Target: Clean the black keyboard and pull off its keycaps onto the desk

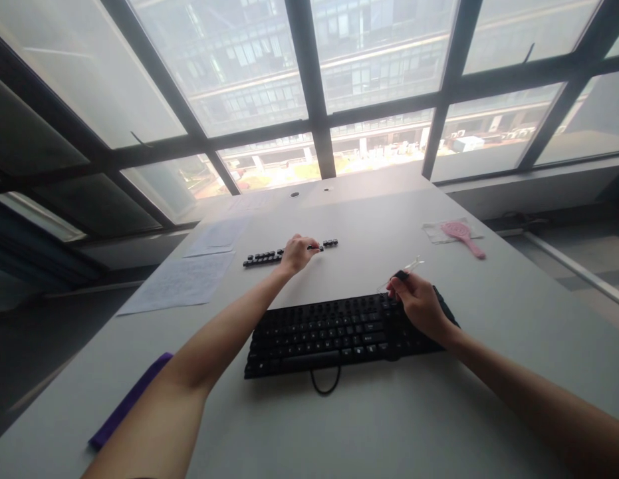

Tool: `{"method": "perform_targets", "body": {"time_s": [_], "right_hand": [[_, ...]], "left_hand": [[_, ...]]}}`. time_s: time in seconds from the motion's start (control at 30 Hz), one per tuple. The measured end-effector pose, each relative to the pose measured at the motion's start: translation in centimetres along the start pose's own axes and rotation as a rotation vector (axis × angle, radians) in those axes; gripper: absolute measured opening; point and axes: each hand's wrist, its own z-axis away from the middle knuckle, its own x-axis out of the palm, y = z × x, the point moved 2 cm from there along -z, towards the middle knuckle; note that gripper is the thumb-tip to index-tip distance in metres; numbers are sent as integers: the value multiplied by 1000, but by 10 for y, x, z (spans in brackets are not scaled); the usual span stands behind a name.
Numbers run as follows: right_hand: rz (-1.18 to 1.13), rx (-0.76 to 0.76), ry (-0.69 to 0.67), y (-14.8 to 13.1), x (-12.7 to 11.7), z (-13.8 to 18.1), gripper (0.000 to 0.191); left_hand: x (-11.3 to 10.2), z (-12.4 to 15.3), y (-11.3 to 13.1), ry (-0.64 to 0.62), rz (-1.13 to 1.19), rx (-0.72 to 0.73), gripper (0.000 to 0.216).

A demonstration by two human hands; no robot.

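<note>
A black keyboard (329,332) lies on the white table in front of me, its cable looped at the near edge. Caps appear to be off along its top row and in its right-hand section, while lettered keys fill the middle. My right hand (421,306) is closed over that right section, gripping a keycap puller (401,274) with a dark handle and thin wire loops. Beyond the keyboard, my left hand (295,254) reaches to a line of loose black keycaps (263,258). Its fingertips pinch a keycap (315,248) at the line's right part.
Sheets of paper (182,279) lie at the table's left side. A purple item (132,399), perhaps folded cloth, is partly behind my left forearm. To the right, a pink hairbrush (461,234) rests partly on a pale wrapper (433,233). Large windows stand behind the white table (379,226).
</note>
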Motion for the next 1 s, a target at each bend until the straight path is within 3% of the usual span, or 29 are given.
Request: {"method": "perform_targets", "body": {"time_s": [0.43, 1.0], "right_hand": [[10, 3, -17, -1, -1, 0, 30], [-14, -3, 5, -1, -2, 0, 29]], "left_hand": [[11, 3, -14, -10, -36, -18, 8], [-3, 2, -9, 20, -13, -8, 8]]}}
